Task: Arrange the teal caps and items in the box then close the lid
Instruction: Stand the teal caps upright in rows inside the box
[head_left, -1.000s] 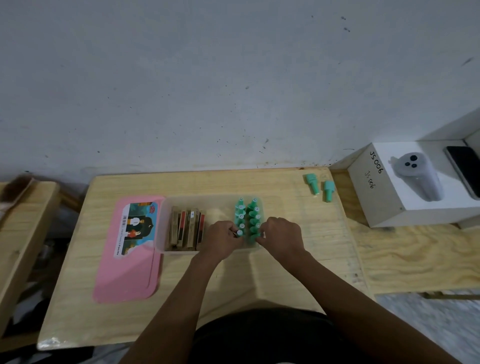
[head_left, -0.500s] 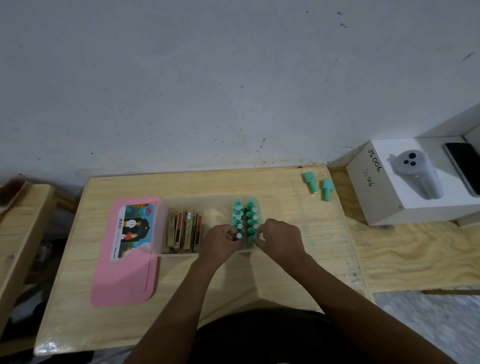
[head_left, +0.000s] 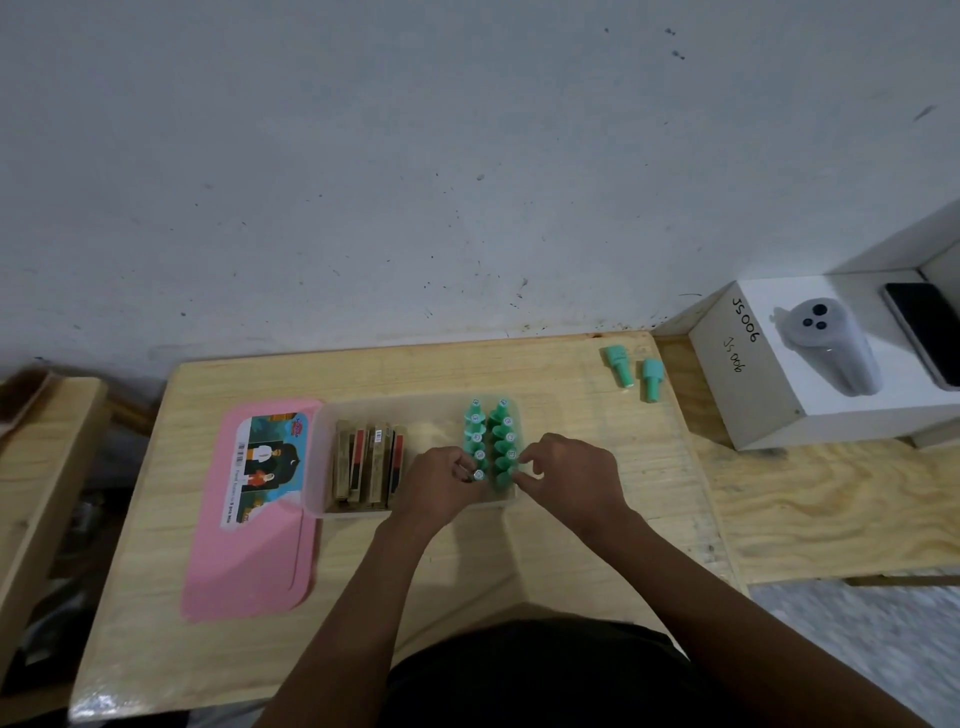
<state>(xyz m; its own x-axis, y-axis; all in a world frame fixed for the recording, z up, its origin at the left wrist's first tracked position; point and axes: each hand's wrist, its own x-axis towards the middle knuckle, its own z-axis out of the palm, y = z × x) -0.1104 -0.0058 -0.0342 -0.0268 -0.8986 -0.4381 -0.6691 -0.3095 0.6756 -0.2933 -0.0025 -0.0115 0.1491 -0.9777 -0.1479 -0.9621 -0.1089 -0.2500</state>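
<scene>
Left hand and right hand each pinched a teal cap in the box, best seated upright and snug.

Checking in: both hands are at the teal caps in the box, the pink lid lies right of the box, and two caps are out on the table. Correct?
Not quite: the head view shows the pink lid left of the box, not right. The left hand and right hand are at the teal caps, and two loose caps lie on the table.
</scene>
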